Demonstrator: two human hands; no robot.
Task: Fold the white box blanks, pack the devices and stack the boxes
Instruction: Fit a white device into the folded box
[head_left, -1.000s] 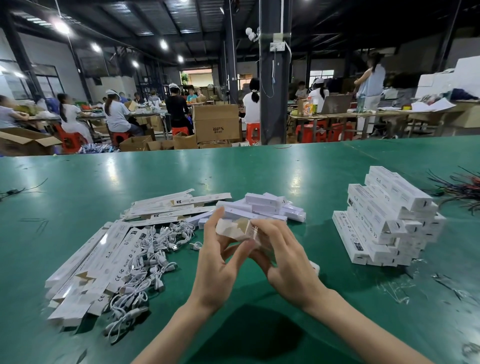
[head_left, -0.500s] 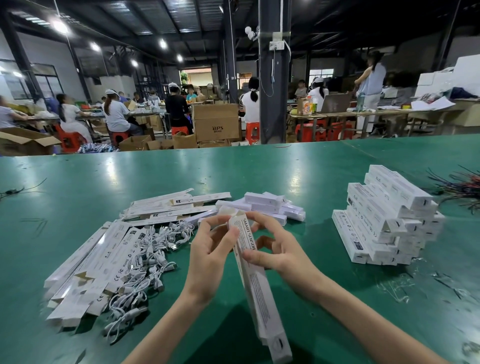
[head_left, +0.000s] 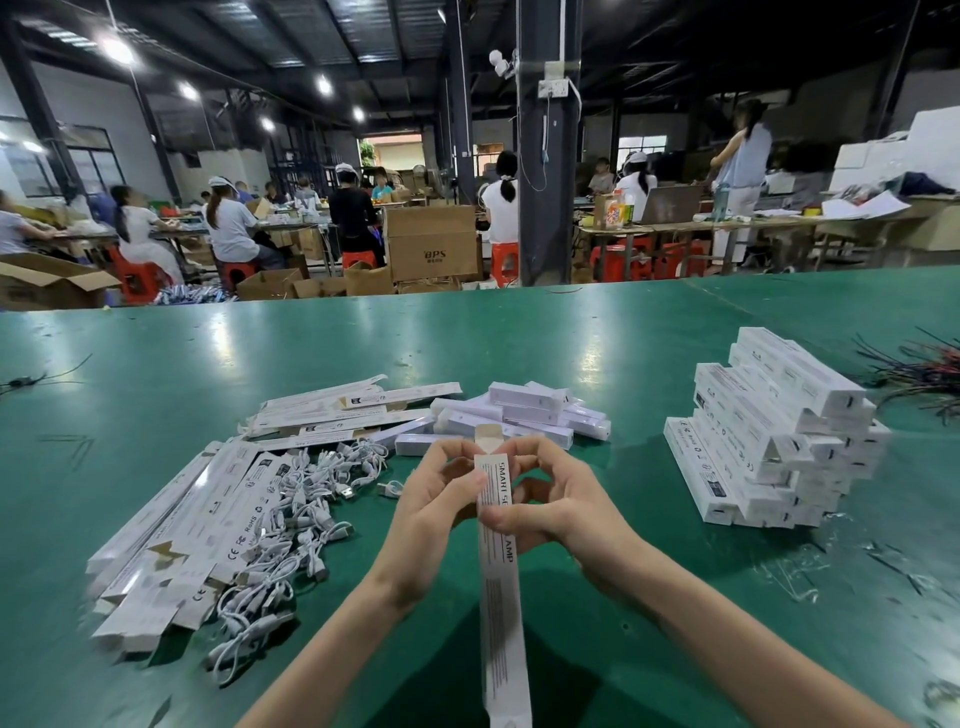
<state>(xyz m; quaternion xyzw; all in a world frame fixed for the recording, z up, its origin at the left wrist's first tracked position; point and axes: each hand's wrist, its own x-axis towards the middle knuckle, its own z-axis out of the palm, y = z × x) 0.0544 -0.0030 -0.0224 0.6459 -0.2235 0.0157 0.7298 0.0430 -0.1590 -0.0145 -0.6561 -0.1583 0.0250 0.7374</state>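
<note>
Flat blanks (head_left: 171, 545): piled on our left, same as before.
Left hand (head_left: 441, 504): our fingers curl round the far end of the box and pinch it.
Box (head_left: 500, 483): a second ago it was bunched up in our hands. Now it points long toward us, with its top flap sticking up.
Right hand (head_left: 566, 509): pinches that same end.
Stack (head_left: 779, 431): sits well apart on our right.
Meaning: we think the flap gets tucked shut next.
</note>
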